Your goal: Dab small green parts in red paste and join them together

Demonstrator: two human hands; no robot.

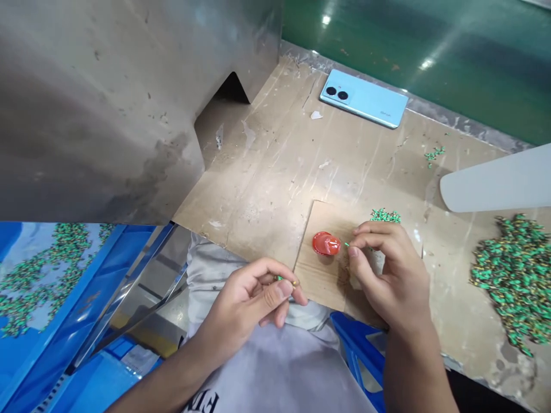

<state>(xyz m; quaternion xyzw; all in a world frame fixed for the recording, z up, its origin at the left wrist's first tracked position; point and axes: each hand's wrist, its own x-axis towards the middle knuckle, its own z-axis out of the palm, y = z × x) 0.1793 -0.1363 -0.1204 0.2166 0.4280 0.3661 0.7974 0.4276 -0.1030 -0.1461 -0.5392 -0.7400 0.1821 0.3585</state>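
My left hand (258,292) is closed in a pinch on a small green-and-gold piece (295,283), held above the near edge of the table. Between thumb and forefinger of my right hand (390,269) sits a small green piece (346,245), its tip close to a red glossy blob (326,244). That red blob, perhaps paste or paint, lies on a cardboard sheet (316,221). Just beyond my right fingers is a little heap of green pieces (385,215), partly hidden by the hand.
A large pile of green-and-gold pieces (512,275) covers the table's right side, below a pale grey bar (495,180). A light blue phone (365,100) lies at the back. Metal sheeting (99,109) stands left, above a blue tray (64,321) with more pieces.
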